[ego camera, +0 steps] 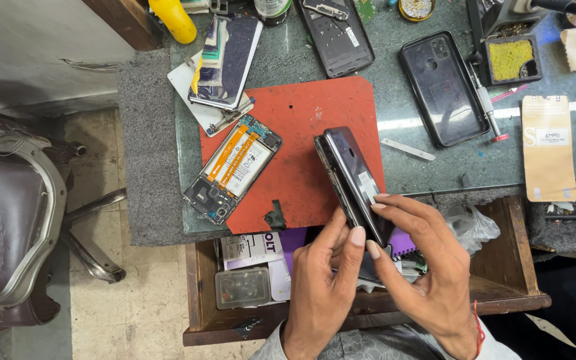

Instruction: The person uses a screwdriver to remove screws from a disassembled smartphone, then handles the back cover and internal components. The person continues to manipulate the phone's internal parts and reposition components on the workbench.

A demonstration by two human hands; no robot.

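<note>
Cluttered worktop (421, 87) lies ahead of my hands; both left hand (321, 287) and right hand (428, 267) pinch the dark phone (353, 179) on edge above the red mat (308, 120). Slim, stiff, slick, probably fragile; I'd grip its long sides.

dark phone (353, 180) | back cover partly lifted | tilted on edge | over red mat's near edge

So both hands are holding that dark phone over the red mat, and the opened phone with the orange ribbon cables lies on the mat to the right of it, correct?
Not quite. In the head view the opened phone lies left of the dark phone, not right. Both the left hand and right hand do hold it over the red mat.
</note>
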